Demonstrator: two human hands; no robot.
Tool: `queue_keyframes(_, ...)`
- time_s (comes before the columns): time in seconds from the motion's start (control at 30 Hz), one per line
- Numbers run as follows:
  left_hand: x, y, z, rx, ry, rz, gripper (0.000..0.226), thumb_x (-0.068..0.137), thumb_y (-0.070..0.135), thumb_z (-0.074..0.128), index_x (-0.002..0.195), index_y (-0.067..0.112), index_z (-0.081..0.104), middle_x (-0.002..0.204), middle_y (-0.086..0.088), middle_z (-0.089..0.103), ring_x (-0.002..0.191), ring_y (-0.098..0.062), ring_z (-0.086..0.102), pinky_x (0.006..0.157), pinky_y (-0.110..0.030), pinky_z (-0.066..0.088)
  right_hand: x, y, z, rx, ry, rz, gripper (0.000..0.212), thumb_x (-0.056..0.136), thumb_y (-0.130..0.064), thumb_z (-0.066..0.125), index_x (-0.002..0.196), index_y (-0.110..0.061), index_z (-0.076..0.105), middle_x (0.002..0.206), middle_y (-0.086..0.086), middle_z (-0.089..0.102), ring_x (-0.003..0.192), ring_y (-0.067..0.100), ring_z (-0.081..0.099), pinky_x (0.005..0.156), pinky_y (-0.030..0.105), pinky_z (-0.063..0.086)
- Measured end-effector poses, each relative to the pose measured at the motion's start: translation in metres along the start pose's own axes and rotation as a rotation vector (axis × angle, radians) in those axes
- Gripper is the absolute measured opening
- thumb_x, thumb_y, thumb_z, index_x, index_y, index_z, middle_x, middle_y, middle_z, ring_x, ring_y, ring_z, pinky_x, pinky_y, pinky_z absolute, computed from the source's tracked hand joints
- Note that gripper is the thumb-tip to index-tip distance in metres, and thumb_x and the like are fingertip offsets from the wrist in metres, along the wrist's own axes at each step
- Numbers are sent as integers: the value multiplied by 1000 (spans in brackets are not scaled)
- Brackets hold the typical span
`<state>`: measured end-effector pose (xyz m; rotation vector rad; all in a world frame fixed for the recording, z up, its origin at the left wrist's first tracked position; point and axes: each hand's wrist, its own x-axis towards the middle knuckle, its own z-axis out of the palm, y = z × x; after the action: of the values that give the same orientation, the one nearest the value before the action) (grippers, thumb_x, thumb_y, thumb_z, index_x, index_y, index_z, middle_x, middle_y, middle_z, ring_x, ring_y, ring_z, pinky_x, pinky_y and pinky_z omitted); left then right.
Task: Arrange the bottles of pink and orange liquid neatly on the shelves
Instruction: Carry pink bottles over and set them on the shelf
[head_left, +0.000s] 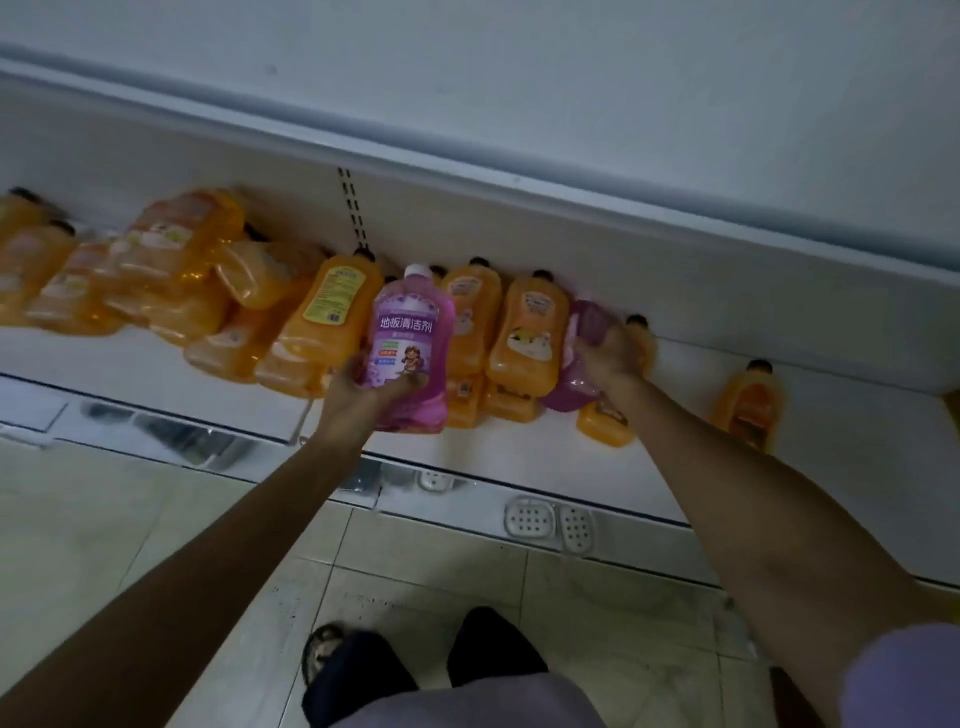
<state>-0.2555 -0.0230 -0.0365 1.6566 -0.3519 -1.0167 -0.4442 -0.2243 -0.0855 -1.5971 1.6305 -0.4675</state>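
The pink bottle (410, 332) with the white cap stands long-axis upright, cap towards the back wall of the shelf (519, 452), label facing the person. It sits just in front of the row of standing orange bottles (522, 343). The left hand (358, 395) grips it low down, fingers curled round its lower body near the base; whether the base touches the shelf I cannot tell.

A second pink bottle (574, 387) lies further right, tilted and wedged among the orange ones, its cap hidden. The right hand (613, 356) is wrapped over its upper part, fingers curled round it — so each hand has one pink bottle, and neither is free.

Bare shelf lies to the right of the right hand, between it and a lone orange bottle (748, 410). That gap is probably nearer for the right arm; the left would have to cross over. To the left a heap of fallen orange bottles (171, 270) blocks that side — likely still to be stood up.
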Motion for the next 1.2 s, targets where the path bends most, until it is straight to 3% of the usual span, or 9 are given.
queue_keyframes(0.33, -65, 19, -22, -46, 128, 10, 62, 70, 15, 77, 124, 8, 48, 111, -10, 61, 96, -27, 62, 81, -38, 53, -31, -27, -55, 311, -39, -80, 47, 86, -24, 39, 133, -20, 44, 118, 11, 60, 99, 29, 62, 78, 33, 51)
queue_keyframes(0.47, -98, 23, -53, -113, 177, 47, 57, 75, 11, 74, 124, 7, 46, 107, -7, 58, 86, -18, 61, 66, -24, 50, -78, -65, -29, 500, -380, -93, 36, 90, -34, 50, 123, -21, 56, 99, 3, 68, 88, 24, 67, 63, 25, 54)
queue_keyframes(0.57, -124, 18, -97, -146, 248, 60, 58, 75, 13, 74, 125, 5, 46, 112, -10, 60, 93, -23, 61, 69, -26, 51, -137, -100, 17, 757, -824, -34, 42, 84, -41, 59, 105, -4, 54, 90, 27, 58, 79, 44, 58, 65, 45, 53)
queue_keyframes(0.63, -143, 15, -138, -147, 303, 91, 56, 74, 13, 75, 122, 6, 49, 110, -10, 62, 89, -21, 63, 62, -22, 54, -181, -120, 50, 852, -1021, 90, 55, 70, -43, 77, 110, -9, 61, 106, 17, 67, 94, 31, 65, 86, 40, 54)
queue_keyframes(0.7, -165, 14, -185, -139, 370, 137, 50, 73, 9, 76, 116, 8, 52, 103, -8, 63, 81, -16, 63, 55, -15, 54, -225, -138, 86, 871, -1172, 96, 38, 69, -34, 82, 97, -11, 68, 89, 1, 74, 78, 10, 69, 77, 23, 56)
queue_keyframes(0.77, -191, 13, -235, -135, 439, 168, 49, 71, 8, 78, 113, 7, 54, 100, -8, 64, 78, -15, 63, 54, -13, 53, -269, -160, 119, 965, -1275, 91, 36, 65, -32, 85, 89, -11, 69, 74, -2, 72, 65, 9, 68, 65, 23, 57)
queue_keyframes(0.87, -229, 13, -308, -141, 528, 198, 56, 63, 12, 84, 111, 7, 56, 99, -10, 66, 77, -18, 64, 52, -19, 53, -335, -200, 165, 1093, -1409, 213, 56, 63, -47, 80, 101, -8, 66, 83, 11, 70, 75, 23, 68, 70, 34, 57)
queue_keyframes(1.07, -291, 16, -425, -170, 696, 297, 53, 69, 9, 79, 116, 8, 52, 96, -7, 65, 78, -19, 66, 52, -21, 54, -433, -272, 238, 1161, -1679, 168, 63, 61, -42, 82, 101, 1, 61, 83, 15, 64, 61, 23, 61, 50, 27, 50)
queue_keyframes(1.2, -304, 27, -474, -189, 731, 351, 64, 58, 13, 84, 115, 10, 54, 96, -6, 66, 79, -21, 67, 56, -26, 55, -455, -307, 280, 1054, -1683, 154, 59, 93, -56, 38, 106, -3, 58, 87, 14, 66, 70, 25, 65, 63, 36, 58)
